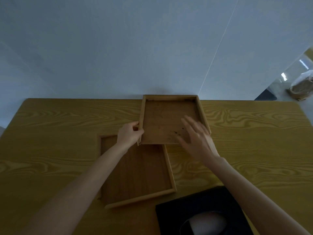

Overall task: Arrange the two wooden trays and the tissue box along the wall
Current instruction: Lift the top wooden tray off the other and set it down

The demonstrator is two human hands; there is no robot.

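A small wooden tray (162,119) lies at the far edge of the table with its back rim against the white wall. My left hand (129,134) grips its left rim near the front corner. My right hand (197,138) hovers over the tray's front right corner with fingers spread, blurred and holding nothing. A larger wooden tray (144,170) lies nearer me, turned slightly askew, partly under my left forearm. The black tissue box (199,211) with a pale tissue in its opening sits at the bottom edge of the view.
The yellow wood-grain table (254,133) runs along the white wall (118,56). Past its right end, on the floor, stands a bag in clear plastic (303,87).
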